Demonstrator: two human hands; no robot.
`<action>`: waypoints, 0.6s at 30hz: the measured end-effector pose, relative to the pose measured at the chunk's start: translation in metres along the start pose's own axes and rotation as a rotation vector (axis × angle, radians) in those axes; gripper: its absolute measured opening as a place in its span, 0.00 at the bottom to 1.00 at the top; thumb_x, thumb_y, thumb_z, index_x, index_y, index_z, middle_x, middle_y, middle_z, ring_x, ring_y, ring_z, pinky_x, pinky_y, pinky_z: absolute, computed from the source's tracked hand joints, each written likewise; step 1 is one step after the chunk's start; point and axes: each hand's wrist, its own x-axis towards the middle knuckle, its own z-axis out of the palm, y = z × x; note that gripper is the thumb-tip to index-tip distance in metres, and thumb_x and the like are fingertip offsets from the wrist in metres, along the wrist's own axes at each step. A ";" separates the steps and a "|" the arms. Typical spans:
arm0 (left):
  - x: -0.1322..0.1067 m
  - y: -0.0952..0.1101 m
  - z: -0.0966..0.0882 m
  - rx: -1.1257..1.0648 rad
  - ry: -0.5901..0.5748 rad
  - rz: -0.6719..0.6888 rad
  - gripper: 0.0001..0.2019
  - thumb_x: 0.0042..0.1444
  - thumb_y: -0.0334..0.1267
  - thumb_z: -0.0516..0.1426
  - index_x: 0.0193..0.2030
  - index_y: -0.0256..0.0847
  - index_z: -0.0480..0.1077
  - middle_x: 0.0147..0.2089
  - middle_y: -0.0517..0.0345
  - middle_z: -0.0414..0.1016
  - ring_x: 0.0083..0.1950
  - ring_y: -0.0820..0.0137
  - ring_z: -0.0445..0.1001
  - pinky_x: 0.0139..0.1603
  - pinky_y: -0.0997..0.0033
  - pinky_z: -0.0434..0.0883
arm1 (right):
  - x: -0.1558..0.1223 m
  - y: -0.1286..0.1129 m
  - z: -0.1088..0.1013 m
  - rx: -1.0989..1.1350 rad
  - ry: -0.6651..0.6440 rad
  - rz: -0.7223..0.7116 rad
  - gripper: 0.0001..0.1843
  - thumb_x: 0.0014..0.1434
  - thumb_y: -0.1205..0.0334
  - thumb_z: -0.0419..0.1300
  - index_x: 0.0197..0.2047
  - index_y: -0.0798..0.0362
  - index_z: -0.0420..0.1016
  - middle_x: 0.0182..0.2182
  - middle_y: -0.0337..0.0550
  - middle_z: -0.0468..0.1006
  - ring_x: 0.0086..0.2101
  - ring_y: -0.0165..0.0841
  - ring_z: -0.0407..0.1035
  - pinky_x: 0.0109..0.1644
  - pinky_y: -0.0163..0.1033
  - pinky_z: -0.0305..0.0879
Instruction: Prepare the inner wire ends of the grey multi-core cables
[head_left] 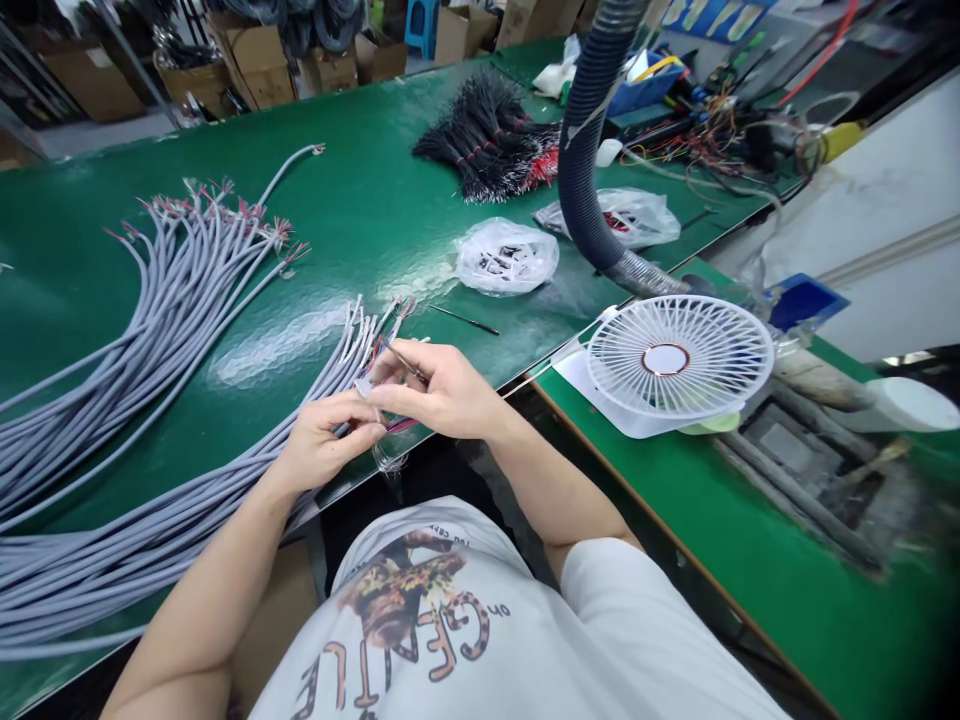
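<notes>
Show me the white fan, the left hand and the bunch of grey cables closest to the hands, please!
White fan (pixel 666 358): head view, on the round hub of its grille.
Left hand (pixel 326 440): head view, on its back.
Grey cables (pixel 172 525): head view, partway along the bunch.

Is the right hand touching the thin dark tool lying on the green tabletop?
Apart. The head view shows a strip of bare green tabletop between the right hand and the thin dark tool.
</notes>
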 end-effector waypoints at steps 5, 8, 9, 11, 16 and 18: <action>0.000 0.005 0.003 -0.029 0.025 -0.018 0.09 0.57 0.39 0.58 0.28 0.39 0.73 0.28 0.55 0.74 0.31 0.72 0.70 0.35 0.71 0.67 | -0.036 0.004 0.010 -0.329 -0.065 -0.111 0.10 0.60 0.60 0.57 0.29 0.56 0.69 0.22 0.36 0.68 0.24 0.25 0.59 0.29 0.31 0.55; -0.003 0.008 0.004 -0.031 0.014 -0.033 0.10 0.58 0.37 0.57 0.26 0.38 0.71 0.27 0.56 0.73 0.29 0.72 0.69 0.34 0.71 0.66 | -0.051 0.008 0.024 -0.390 -0.068 -0.304 0.10 0.62 0.64 0.53 0.29 0.55 0.69 0.24 0.39 0.72 0.25 0.27 0.63 0.32 0.32 0.57; -0.004 0.008 0.004 -0.041 0.006 -0.037 0.10 0.57 0.37 0.58 0.26 0.38 0.71 0.27 0.57 0.73 0.29 0.72 0.69 0.34 0.71 0.66 | -0.054 0.008 0.025 -0.356 -0.064 -0.324 0.10 0.62 0.62 0.54 0.29 0.55 0.69 0.24 0.39 0.72 0.25 0.27 0.63 0.31 0.32 0.58; -0.007 0.007 0.004 -0.073 -0.010 -0.030 0.09 0.57 0.37 0.58 0.27 0.38 0.71 0.27 0.57 0.73 0.29 0.72 0.69 0.33 0.71 0.66 | -0.057 0.009 0.022 -0.213 -0.048 -0.267 0.13 0.60 0.53 0.58 0.34 0.55 0.71 0.23 0.37 0.71 0.23 0.26 0.62 0.29 0.31 0.57; -0.011 0.000 0.003 -0.163 -0.013 0.034 0.07 0.55 0.35 0.60 0.27 0.38 0.73 0.26 0.56 0.74 0.28 0.72 0.70 0.31 0.72 0.68 | -0.059 0.012 0.005 0.012 -0.104 -0.025 0.24 0.67 0.47 0.44 0.48 0.58 0.70 0.31 0.41 0.73 0.30 0.27 0.66 0.36 0.32 0.61; -0.011 -0.002 0.003 -0.196 -0.013 0.022 0.07 0.54 0.36 0.61 0.27 0.38 0.73 0.25 0.56 0.74 0.27 0.72 0.70 0.31 0.72 0.68 | -0.061 0.014 0.006 -0.022 -0.154 0.028 0.20 0.68 0.52 0.44 0.49 0.58 0.68 0.37 0.44 0.74 0.35 0.28 0.68 0.41 0.33 0.62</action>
